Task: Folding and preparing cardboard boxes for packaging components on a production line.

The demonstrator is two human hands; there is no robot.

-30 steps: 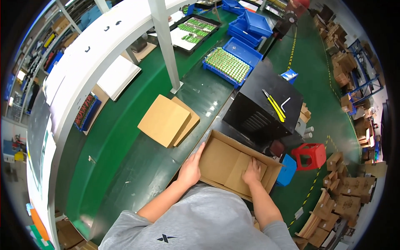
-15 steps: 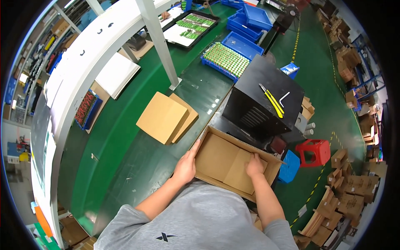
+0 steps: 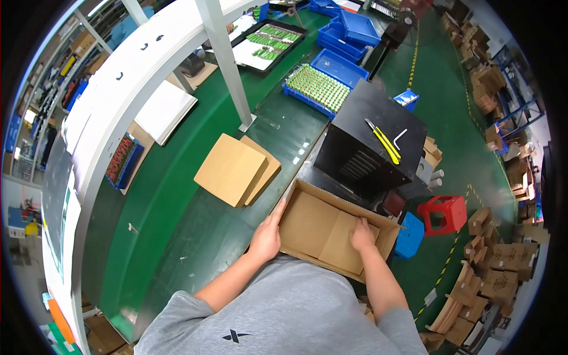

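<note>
A shallow brown cardboard box (image 3: 305, 226) with its top uncovered sits right in front of me, tilted across my view. Against its left end wall lies my left hand (image 3: 267, 235), fingers stretched out flat along the cardboard. My right hand (image 3: 362, 235) reaches inside, its fingers resting on a cardboard piece (image 3: 337, 239) that covers the right part of the bottom; the fingertips are partly hidden. Left of the box, two flat tan cardboard pieces (image 3: 231, 170) overlap on the green table (image 3: 195, 236).
A black metal case (image 3: 378, 127) stands beyond the box, with a yellow cutter (image 3: 386, 145) and a hex key (image 3: 400, 139) on top. Farther off is a blue tray of green-wrapped cells (image 3: 316, 89). To the right are a red stool (image 3: 442, 214), a blue stool (image 3: 409, 236) and stacked cartons (image 3: 500, 284).
The view has shifted slightly. Both hands keep practically the same places on the box, and the box stays where it was.
</note>
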